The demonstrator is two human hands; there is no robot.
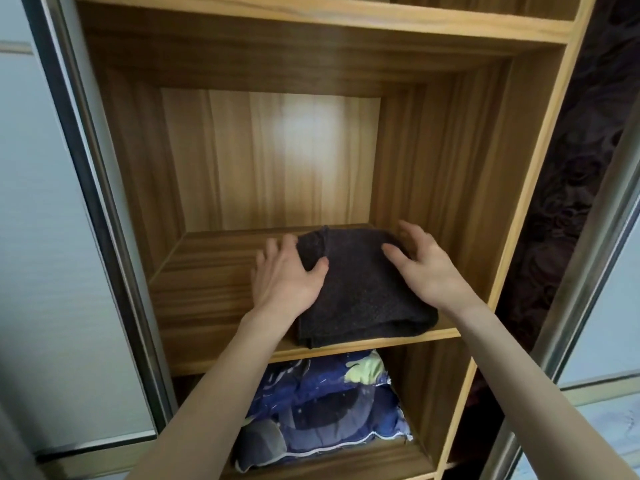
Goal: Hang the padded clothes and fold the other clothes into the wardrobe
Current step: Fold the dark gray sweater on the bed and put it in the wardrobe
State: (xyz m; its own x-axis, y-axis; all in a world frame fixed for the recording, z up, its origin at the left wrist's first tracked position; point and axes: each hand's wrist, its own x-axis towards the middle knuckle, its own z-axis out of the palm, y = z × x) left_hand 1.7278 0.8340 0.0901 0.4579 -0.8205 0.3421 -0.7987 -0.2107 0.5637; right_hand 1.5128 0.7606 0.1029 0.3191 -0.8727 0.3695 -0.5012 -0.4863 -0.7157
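Observation:
A folded dark grey knitted garment [360, 292] lies on the middle wooden shelf [207, 306] of the wardrobe, toward the right side and reaching the front edge. My left hand [285, 271] rests at the garment's left edge, thumb on top of the fabric, fingers relaxed along its side. My right hand [420, 263] hovers over the garment's right rear corner with fingers spread and loosely bent; whether it touches the cloth is unclear. Neither hand grips anything.
On the shelf below sits a bundle of blue patterned bedding [329, 407] with a yellow-green patch. A sliding door frame [93, 202] stands at the left, another metal rail [588, 258] at the right. The shelf's left half is bare wood.

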